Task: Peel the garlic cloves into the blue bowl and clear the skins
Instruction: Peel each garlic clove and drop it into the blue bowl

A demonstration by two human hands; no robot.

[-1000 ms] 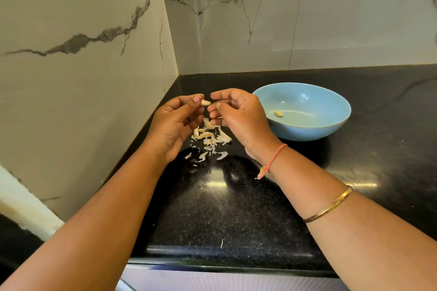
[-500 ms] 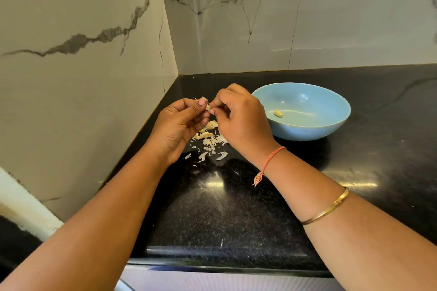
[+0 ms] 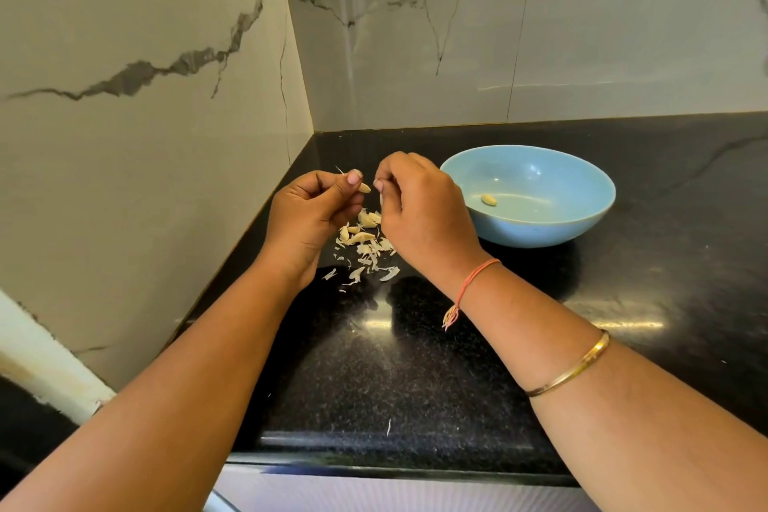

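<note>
Pinching a garlic clove (image 3: 365, 187) between thumb and forefinger, the left hand (image 3: 311, 212) hangs at frame centre; the right hand (image 3: 424, 212), fingers curled, nips a skin shred (image 3: 380, 197). Beneath lie loose skins (image 3: 365, 245); the blue bowl (image 3: 540, 229), centre-right, holds one peeled clove (image 3: 489, 199).

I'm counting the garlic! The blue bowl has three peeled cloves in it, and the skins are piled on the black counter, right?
Not quite. The head view shows just one peeled clove in the blue bowl, not three. The skins are piled on the black counter, as you said. The left hand pinches a second clove; the right hand pinches a skin strip.
</note>
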